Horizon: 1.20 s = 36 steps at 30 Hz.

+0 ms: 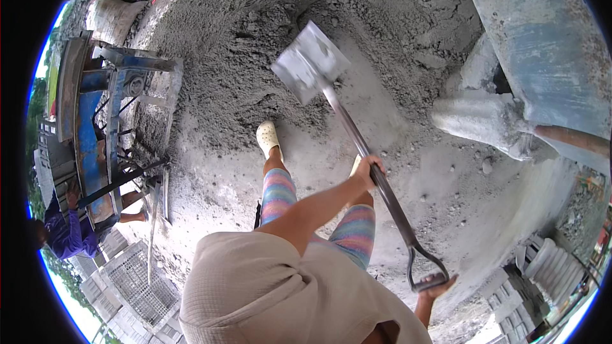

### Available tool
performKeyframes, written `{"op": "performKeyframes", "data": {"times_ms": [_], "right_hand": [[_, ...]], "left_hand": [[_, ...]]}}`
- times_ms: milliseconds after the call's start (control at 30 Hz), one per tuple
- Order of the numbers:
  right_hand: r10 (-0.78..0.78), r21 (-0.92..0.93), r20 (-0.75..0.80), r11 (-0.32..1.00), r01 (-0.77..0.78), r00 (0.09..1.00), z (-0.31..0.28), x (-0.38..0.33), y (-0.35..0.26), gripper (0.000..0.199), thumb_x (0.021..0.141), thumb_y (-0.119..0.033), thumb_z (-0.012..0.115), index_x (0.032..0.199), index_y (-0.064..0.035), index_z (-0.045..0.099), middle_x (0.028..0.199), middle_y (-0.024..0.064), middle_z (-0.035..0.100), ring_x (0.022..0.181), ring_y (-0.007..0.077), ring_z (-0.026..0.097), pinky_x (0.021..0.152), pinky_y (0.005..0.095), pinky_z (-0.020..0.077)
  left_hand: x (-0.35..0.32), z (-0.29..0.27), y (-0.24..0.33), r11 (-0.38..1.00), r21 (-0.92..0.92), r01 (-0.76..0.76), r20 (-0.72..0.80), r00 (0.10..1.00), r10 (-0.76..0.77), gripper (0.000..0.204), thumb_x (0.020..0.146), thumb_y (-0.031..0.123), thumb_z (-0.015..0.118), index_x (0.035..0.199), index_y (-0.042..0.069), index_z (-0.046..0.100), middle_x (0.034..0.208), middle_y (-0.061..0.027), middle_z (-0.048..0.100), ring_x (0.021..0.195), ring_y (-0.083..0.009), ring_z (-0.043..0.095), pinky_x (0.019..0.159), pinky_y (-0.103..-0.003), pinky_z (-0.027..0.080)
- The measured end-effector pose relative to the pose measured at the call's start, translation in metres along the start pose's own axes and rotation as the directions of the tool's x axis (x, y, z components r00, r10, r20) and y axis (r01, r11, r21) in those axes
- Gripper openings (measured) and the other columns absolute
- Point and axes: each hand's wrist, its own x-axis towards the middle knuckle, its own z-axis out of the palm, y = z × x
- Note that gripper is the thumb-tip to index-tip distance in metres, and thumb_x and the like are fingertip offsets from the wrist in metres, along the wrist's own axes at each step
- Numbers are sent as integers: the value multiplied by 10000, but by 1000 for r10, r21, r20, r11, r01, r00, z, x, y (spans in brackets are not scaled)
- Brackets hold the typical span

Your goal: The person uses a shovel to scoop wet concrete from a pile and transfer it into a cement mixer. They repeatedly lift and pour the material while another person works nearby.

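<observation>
A square-bladed shovel [363,143] slants across the view, its pale metal blade [311,62] over the edge of a grey heap of damp sand or mortar mix [223,73]. My left arm reaches across my body, and my left hand [370,172] is wrapped round the middle of the dark shaft. At the lower right my right hand [437,285] is closed on the crossbar of the D-shaped grip. The blade looks slightly blurred and carries no visible load. Whether it touches the heap, I cannot tell.
A blue, rusty metal machine frame [95,134] stands at the left, where a person in purple [70,236] works. Grey blocks [118,299] are stacked below it. On the right are a second, cement-caked shovel [484,124] and a large worn metal sheet [542,38].
</observation>
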Motion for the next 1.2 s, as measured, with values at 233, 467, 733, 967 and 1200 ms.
{"op": "performKeyframes", "data": {"times_ms": [233, 467, 733, 967, 1200], "right_hand": [[-634, -503, -355, 749, 431, 687, -77, -102, -254, 544, 791, -639, 375, 473, -205, 292, 358, -39, 309, 269, 106, 296, 264, 255, 257], [-436, -462, -193, 831, 311, 879, 98, 117, -175, 506, 764, -612, 447, 512, -188, 333, 416, -27, 338, 335, 122, 323, 343, 252, 280], [-496, -374, -228, 839, 395, 838, 57, 220, -65, 440, 772, -500, 496, 546, -155, 341, 441, -22, 311, 351, 120, 307, 346, 265, 267], [-451, -378, -330, 868, 322, 829, -22, 153, -71, 455, 777, -531, 452, 556, -152, 334, 463, -11, 336, 373, 143, 318, 356, 287, 272], [-547, -465, -423, 815, 345, 722, -93, 15, -100, 521, 782, -579, 404, 548, -115, 355, 470, 10, 325, 377, 170, 318, 367, 287, 275]], "left_hand": [[83, 98, -342, 680, -324, 658, 64, 732, -678, 206, 701, 141, 589, 551, 129, 448, 515, -1, 460, 465, -160, 466, 474, -311, 433], [257, 47, -158, 827, -430, 363, -32, 909, -416, 182, 683, 106, 565, 566, 118, 426, 510, -16, 441, 475, -169, 475, 473, -313, 435], [304, -44, -127, 949, -275, 152, -104, 977, -186, 148, 683, 93, 556, 577, 89, 454, 535, -38, 452, 478, -186, 473, 468, -306, 447], [226, -59, -175, 979, -89, 181, -98, 977, -190, 176, 683, 145, 556, 556, 83, 452, 521, -72, 450, 459, -209, 465, 439, -310, 413], [86, -10, -206, 951, -173, 255, -257, 921, -293, 132, 675, 94, 583, 624, 65, 465, 548, -64, 450, 462, -218, 464, 437, -346, 387]]}}
